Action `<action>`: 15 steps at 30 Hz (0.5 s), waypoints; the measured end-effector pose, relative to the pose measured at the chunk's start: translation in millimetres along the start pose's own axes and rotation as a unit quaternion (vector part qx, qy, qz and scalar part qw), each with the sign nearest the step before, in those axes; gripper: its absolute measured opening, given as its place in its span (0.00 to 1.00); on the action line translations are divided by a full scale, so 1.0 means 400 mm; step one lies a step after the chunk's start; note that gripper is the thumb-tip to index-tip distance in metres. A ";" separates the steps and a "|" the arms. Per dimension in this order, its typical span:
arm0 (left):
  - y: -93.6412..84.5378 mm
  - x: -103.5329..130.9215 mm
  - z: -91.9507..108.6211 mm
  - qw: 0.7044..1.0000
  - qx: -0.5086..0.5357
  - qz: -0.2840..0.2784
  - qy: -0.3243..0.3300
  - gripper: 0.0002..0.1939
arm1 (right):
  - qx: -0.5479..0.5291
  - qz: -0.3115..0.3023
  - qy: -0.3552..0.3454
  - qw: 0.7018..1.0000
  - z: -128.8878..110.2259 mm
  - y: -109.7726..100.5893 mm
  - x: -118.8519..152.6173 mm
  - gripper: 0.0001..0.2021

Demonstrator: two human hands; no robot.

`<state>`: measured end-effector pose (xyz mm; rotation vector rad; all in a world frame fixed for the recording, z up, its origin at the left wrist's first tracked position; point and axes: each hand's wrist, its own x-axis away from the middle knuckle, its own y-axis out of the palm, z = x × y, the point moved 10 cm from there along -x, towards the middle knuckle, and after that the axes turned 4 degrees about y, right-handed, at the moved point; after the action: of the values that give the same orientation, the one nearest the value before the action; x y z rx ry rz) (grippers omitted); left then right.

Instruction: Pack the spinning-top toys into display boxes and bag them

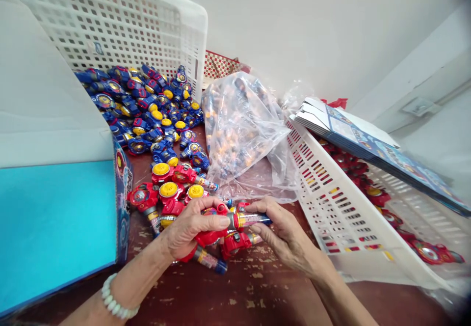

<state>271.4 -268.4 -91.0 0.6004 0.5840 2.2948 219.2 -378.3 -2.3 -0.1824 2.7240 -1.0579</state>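
My left hand [196, 223] is closed around the body of a red toy launcher [211, 237]. Sticking out of the toy to the right is a clear printed tube [248, 219] with a dark blue end. The thumb and fingers of my right hand [281, 230] pinch that tube near its blue end. Under and behind my hands lies a heap of similar red toys [169, 189] with yellow discs, some with tubes fitted. One more tube [210, 259] pokes out below my left hand.
Behind the red heap, many blue toys [147, 115] spill from a tipped white basket [147, 12]. A clear plastic bag [246, 129] of tubes lies mid-table. At right, a white basket [331, 208] holds red toys under stacked flat boxes [375, 144]. An open blue-lined box [55, 232] stands left.
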 end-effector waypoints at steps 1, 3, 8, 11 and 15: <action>-0.002 0.000 0.001 1.000 -0.019 -0.003 0.005 0.17 | -0.001 0.002 -0.004 1.000 -0.001 0.002 0.004 0.13; -0.003 0.002 0.011 0.995 -0.092 -0.010 0.030 0.16 | -0.022 0.005 0.001 1.000 0.001 0.009 0.010 0.13; 0.026 0.030 0.121 0.876 -0.416 0.032 0.244 0.07 | -0.144 0.033 0.111 0.983 0.057 0.049 0.018 0.12; 0.052 0.048 0.161 0.793 -0.512 0.055 0.326 0.05 | -0.212 0.052 0.183 0.959 0.108 0.080 0.024 0.16; 0.024 0.020 0.137 0.834 -0.496 0.008 0.243 0.08 | -0.305 -0.056 0.230 0.922 0.129 0.134 0.024 0.19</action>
<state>292.1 -256.0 -40.3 -0.4940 -0.4406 2.3595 220.5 -374.3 -77.1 -0.2040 3.4357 -0.2435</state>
